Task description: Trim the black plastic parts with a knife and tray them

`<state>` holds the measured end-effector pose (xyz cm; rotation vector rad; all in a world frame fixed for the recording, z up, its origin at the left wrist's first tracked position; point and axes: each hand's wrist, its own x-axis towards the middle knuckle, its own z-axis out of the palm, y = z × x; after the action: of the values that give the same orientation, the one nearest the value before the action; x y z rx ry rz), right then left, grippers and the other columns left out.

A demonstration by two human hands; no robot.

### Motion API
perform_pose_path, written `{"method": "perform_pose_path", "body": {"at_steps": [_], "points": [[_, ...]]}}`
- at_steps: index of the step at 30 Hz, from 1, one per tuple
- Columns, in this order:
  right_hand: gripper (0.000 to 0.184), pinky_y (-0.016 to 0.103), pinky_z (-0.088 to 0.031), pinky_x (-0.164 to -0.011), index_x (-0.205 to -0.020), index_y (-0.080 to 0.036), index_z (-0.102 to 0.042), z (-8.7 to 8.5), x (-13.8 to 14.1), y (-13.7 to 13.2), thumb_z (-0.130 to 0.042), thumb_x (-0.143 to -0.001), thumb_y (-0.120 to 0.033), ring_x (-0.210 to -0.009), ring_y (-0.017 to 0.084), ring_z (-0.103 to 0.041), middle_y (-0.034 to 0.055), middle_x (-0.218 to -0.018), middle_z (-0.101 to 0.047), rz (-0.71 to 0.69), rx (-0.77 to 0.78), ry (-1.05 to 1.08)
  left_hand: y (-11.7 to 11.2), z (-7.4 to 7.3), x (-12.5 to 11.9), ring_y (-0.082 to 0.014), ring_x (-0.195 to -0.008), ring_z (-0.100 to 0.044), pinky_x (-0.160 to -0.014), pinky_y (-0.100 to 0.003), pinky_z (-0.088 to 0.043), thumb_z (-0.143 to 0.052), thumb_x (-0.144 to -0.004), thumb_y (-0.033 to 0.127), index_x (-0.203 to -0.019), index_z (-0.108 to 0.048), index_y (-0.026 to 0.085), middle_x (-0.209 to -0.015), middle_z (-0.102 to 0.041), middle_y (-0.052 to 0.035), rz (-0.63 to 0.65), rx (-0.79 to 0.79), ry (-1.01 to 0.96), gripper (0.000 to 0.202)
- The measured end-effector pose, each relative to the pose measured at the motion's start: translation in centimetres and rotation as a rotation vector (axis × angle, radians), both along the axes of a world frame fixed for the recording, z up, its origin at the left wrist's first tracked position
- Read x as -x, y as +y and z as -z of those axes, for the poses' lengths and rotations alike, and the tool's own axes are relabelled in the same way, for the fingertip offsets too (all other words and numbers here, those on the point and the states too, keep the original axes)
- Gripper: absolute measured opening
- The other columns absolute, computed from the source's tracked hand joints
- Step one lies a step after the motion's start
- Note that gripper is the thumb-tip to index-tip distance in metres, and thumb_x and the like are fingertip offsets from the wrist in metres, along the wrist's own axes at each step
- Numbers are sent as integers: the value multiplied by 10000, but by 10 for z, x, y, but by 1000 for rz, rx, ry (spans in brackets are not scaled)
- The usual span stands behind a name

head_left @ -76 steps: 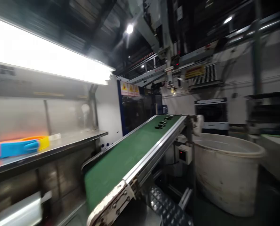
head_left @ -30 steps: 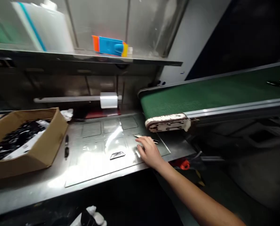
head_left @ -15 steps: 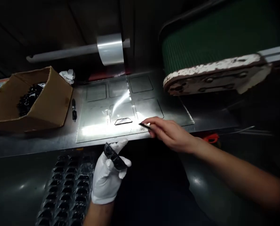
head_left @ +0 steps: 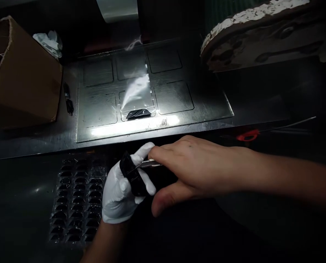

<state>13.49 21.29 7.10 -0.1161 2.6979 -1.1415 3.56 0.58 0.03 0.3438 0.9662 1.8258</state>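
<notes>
My left hand (head_left: 119, 195), in a white glove, is closed around a small black plastic part (head_left: 131, 177) held below the bench edge. My bare right hand (head_left: 187, 166) pinches a thin metal blade (head_left: 148, 164) whose tip touches that part. Another small black part (head_left: 138, 114) lies on the clear marked plate (head_left: 173, 98) on the steel bench, under a strip of clear film. Below my left hand is a black tray with several rows of small pockets (head_left: 75, 197).
A cardboard box (head_left: 20, 84) stands at the left on the bench, with a black pen (head_left: 68, 99) beside it and a crumpled white cloth (head_left: 49, 42) behind. The conveyor's worn end (head_left: 261, 33) overhangs the bench at upper right. A red-handled tool (head_left: 247, 136) lies at the bench's right edge.
My view swung down from the conveyor to the bench. My right hand picked the blade off the plate and brought it to the part in my left hand.
</notes>
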Motion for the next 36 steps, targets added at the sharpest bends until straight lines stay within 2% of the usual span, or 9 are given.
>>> {"method": "perform_pose_path", "body": {"at_steps": [3, 8, 11, 14, 23, 27, 30, 33, 36], "points": [[673, 239, -323, -453, -1048, -217, -574, 2, 2, -3, -655, -779, -829, -558, 142, -593, -10, -774, -686, 10, 0, -20, -3, 0, 1, -53, -414, -398, -355, -156, -228, -729, -919, 510, -1272, -705, 258, -764, -730, -65, 29, -15, -3, 435], [640, 245, -261, -416, -945, -207, -547, 9, 2, -11, -629, -804, -826, -452, 111, -479, -37, -664, -615, 7, -72, -12, -4, -1, 1, -48, -410, -372, -345, -150, -205, -731, -921, 512, -1268, -713, 265, -773, -750, -75, 45, -23, -20, 427], [642, 249, -262, -425, -941, -204, -552, 11, 2, -13, -594, -820, -834, -455, 119, -486, -30, -664, -620, 13, -118, -13, -3, -2, 1, -31, -428, -414, -348, -158, -220, -777, -878, 525, -1215, -743, 265, -1033, -773, -123, 33, 23, -17, 427], [670, 256, -273, -444, -953, -200, -561, 12, 3, -15, -565, -816, -856, -486, 138, -529, -12, -692, -649, 33, -163, -18, -2, -2, 2, -9, -430, -427, -327, -159, -204, -785, -865, 533, -1187, -757, 267, -1314, -695, -156, 35, 26, -15, 419], [679, 278, -253, -467, -1018, -204, -575, 15, 0, -19, -534, -834, -857, -502, 173, -583, -7, -678, -672, 48, -215, -24, -4, -1, 1, -12, -432, -431, -316, -141, -201, -747, -905, 505, -1203, -754, 263, -1259, -721, -143, 48, 16, -38, 384], [652, 289, -232, -471, -953, -199, -579, 15, -1, -18, -515, -862, -842, -497, 182, -589, -5, -641, -660, 39, -234, -25, -2, -2, 1, -3, -450, -465, -305, -132, -238, -773, -891, 472, -1190, -762, 256, -1434, -631, -141, 30, 32, -49, 369], [643, 292, -226, -474, -929, -197, -582, 16, -2, -19, -518, -867, -833, -490, 176, -584, 3, -664, -675, 33, -243, -19, -1, -1, 0, -44, -528, -570, -300, -126, -273, -780, -886, 455, -1197, -760, 268, -1538, -547, -124, -1, 38, -44, 364], [647, 292, -215, -478, -913, -199, -587, 20, -3, -20, -474, -885, -836, -484, 166, -576, 9, -681, -685, 26, -255, -33, 0, 1, -1, -59, -550, -589, -319, -120, -295, -768, -898, 444, -1202, -757, 254, -1460, -615, -140, -20, 64, -47, 359], [635, 290, -211, -483, -911, -200, -590, 24, -5, -18, -450, -911, -819, -498, 164, -579, 13, -698, -691, 28, -258, -62, 3, 1, -2, -18, -439, -441, -344, -140, -310, -751, -912, 451, -1238, -738, 218, -1190, -743, -152, 4, 86, -51, 401]]}}
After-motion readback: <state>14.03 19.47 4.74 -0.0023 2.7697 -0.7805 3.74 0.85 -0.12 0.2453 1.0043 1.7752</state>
